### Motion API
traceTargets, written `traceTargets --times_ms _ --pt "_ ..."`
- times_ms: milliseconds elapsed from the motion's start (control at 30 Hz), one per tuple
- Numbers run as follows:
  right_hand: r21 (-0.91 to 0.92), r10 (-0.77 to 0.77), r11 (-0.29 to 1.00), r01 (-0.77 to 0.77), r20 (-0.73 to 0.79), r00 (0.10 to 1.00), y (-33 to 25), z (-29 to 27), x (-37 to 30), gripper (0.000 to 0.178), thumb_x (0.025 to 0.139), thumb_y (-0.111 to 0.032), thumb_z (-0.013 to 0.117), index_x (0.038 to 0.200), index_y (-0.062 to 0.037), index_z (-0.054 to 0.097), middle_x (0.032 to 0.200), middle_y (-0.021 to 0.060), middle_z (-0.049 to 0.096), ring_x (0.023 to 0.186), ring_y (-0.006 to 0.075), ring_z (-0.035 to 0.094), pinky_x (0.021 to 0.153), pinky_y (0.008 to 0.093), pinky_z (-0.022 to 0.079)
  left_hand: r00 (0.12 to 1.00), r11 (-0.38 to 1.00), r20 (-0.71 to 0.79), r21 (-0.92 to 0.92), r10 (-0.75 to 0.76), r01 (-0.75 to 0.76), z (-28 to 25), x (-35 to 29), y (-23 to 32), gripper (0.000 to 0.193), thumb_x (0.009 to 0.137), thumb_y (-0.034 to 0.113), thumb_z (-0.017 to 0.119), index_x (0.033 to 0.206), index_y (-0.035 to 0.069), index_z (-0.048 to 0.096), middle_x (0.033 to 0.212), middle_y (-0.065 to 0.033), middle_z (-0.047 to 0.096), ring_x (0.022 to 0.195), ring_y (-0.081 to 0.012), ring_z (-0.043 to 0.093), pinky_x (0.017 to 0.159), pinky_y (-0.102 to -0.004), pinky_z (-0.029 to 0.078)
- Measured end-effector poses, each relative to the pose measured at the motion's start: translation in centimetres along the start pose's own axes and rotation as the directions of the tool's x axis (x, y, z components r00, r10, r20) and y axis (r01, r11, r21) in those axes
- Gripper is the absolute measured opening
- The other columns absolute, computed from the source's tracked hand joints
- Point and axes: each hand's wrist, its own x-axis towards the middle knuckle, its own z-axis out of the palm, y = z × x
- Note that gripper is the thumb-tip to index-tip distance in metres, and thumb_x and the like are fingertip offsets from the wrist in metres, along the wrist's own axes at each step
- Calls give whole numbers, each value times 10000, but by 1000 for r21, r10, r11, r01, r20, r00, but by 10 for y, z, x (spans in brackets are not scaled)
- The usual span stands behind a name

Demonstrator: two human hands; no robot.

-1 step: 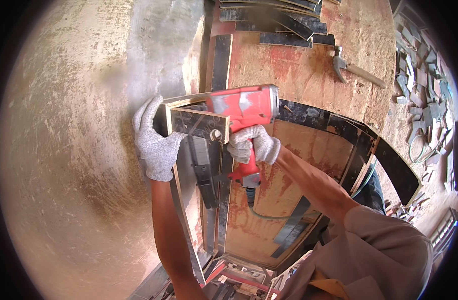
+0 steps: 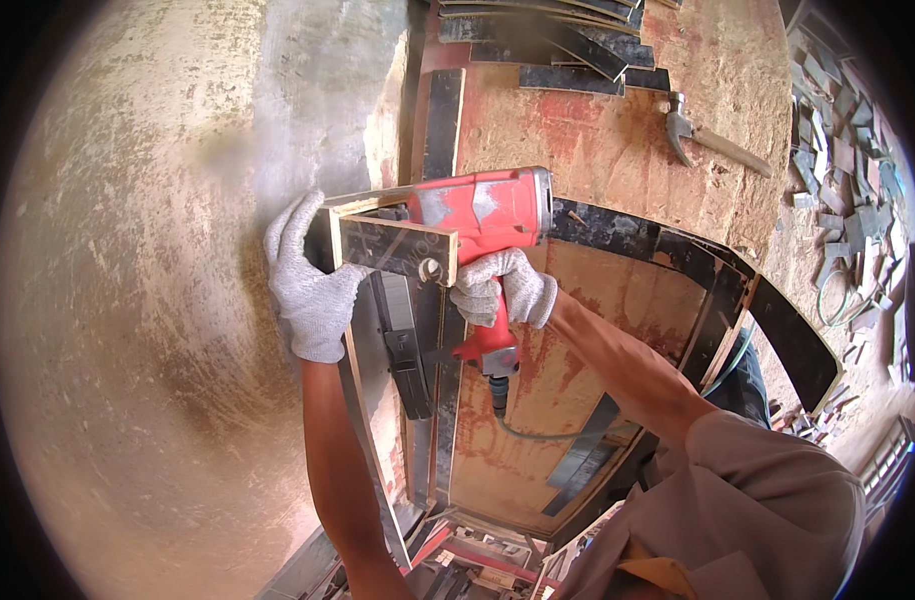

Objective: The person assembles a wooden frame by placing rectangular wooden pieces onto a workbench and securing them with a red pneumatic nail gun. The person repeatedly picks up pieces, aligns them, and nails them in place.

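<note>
My right hand point(image 2: 504, 287), in a grey knit glove, is wrapped round the handle of a red nail gun point(image 2: 492, 212). Its nose goes in behind a short dark plywood strip point(image 2: 397, 245), where the tip is hidden. A black magazine point(image 2: 407, 362) slants down below that strip, and an air hose point(image 2: 537, 433) runs from the base of the handle. My left hand point(image 2: 312, 290), gloved too, grips the outer corner of the plywood frame point(image 2: 334, 228), fingers along its outside and thumb toward the strip.
A claw hammer point(image 2: 712, 140) lies on the worn wooden board at the upper right. Dark plywood strips point(image 2: 577, 55) are piled at the far side. A curved dark frame point(image 2: 677, 250) stands right of the gun. Offcuts point(image 2: 847, 190) litter the ground at far right.
The nail gun and my right hand have shifted very slightly left, with the magazine moving along. My left hand stays on the frame corner.
</note>
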Motion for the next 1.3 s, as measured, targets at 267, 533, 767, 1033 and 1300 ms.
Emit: traceTargets --times_ms 267,533,767,1033,1300 --pt "102 26 994 -32 58 998 -4 -5 9 326 870 -173 629 621 -137 422 527 -33 380 427 126 373 413 299 345 999 999 3 15 45 -45 0 1 4 848 521 -71 866 1323 71 627 1419 -94 526 1359 -270 491 1174 -381 403" --pt "310 4 949 -61 180 984 -6 -21 15 117 886 -135 599 783 -110 548 525 -57 379 442 113 386 420 300 339 998 998 -10 14 54 -54 0 3 1 836 510 -36 878 1305 67 641 1461 -108 520 1405 -290 451 1191 -407 375" --pt "344 41 932 -118 223 974 -11 -35 11 77 906 -140 582 874 -75 606 531 -72 382 465 95 396 421 292 339 1000 1000 6 -13 26 -26 -3 3 2 825 536 49 927 1310 87 645 1486 -117 502 1416 -302 436 1189 -414 372" --pt "325 65 935 -144 241 968 -31 -19 -9 394 917 -140 580 1255 64 573 526 -82 386 443 68 385 412 268 349 1000 998 -8 54 16 -15 -3 0 11 802 544 119 957 1290 106 662 1505 -102 488 1436 -288 409 1190 -410 372" --pt "-276 -52 960 -43 -331 942 -20 123 -146 256 924 -164 612 701 -60 542 538 14 385 482 169 423 506 319 380 992 939 -120 343 49 -6 -12 -12 6 921 564 48 893 1415 165 561 1541 -125 440 1452 -342 359 1236 -456 274"
